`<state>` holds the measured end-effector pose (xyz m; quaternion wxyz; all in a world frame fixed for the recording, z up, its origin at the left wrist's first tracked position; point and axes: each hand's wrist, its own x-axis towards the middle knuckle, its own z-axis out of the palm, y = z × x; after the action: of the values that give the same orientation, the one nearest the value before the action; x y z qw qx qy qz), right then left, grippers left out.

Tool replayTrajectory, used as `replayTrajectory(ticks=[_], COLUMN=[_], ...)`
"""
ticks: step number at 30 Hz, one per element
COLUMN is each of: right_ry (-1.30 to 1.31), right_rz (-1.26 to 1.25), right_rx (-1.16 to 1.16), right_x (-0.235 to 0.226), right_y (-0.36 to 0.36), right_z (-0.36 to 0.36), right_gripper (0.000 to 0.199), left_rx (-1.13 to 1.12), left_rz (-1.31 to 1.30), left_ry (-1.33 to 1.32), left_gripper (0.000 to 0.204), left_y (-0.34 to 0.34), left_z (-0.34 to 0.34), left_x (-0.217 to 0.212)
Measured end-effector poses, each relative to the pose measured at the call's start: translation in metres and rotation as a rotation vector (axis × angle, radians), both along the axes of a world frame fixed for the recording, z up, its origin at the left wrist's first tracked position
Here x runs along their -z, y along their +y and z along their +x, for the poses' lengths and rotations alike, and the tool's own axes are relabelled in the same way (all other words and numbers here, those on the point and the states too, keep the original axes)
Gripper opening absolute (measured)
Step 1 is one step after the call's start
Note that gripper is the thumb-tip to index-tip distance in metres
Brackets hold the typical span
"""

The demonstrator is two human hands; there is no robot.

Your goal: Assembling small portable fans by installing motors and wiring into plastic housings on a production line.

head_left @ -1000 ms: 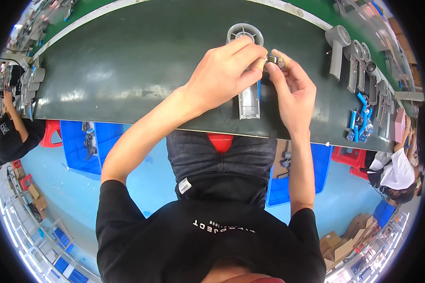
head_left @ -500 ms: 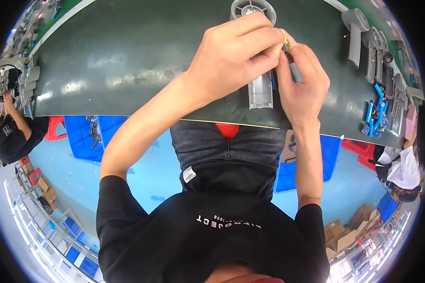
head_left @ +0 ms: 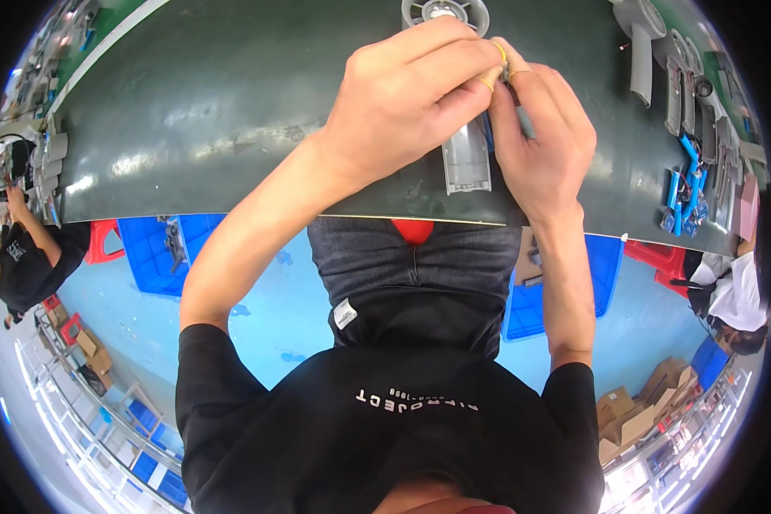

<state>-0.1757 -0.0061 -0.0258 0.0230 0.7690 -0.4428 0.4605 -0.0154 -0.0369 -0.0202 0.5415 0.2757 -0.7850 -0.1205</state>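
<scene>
My left hand (head_left: 407, 98) and my right hand (head_left: 546, 141) meet over the far middle of the dark green table. Both are closed, thumbs and fingertips pinched close together, with yellow bands or finger covers at some fingertips. What they pinch is too small and hidden to make out. Beneath them lies a grey plastic housing shaped like a handheld fan, with a round spoked head (head_left: 480, 19) beyond my fingers. Its open, trough-like handle (head_left: 467, 167) points toward me, and its middle is covered by my hands.
At the right of the table (head_left: 231, 154) lie several grey fan-shaped housings (head_left: 641, 73) and blue cylindrical parts with wires (head_left: 685, 188). Grey parts (head_left: 53, 158) line the left end. Blue bins (head_left: 150, 257) stand below the table's edge. Other people (head_left: 34, 257) work at both sides.
The view has turned slightly, shifting the table and housing in the picture. My hands stay pinched together over the housing, with only slight finger movement.
</scene>
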Motion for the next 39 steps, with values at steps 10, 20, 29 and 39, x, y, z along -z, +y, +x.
replayTrajectory(ticks=[10, 20, 29, 39], right_ry=[-0.024, -0.275, -0.335, -0.275], right_rz=[0.064, 0.380, 0.649, 0.434], right_rx=[0.021, 0.075, 0.026, 0.641], right_x=[-0.004, -0.010, -0.022, -0.051], right_y=[0.004, 0.009, 0.007, 0.016], right_z=[0.002, 0.000, -0.015, -0.167], right_gripper=[0.025, 0.028, 0.036, 0.027], left_rx=[0.006, -0.049, 0.158, -0.081], left_rz=[-0.008, 0.528, 0.608, 0.696], left_ry=[-0.011, -0.093, -0.366, -0.437], left_gripper=[0.017, 0.053, 0.070, 0.066], left_y=[-0.001, -0.027, -0.046, -0.270], left_z=[-0.001, 0.031, 0.026, 0.123], left_x=[-0.004, -0.028, -0.035, -0.052])
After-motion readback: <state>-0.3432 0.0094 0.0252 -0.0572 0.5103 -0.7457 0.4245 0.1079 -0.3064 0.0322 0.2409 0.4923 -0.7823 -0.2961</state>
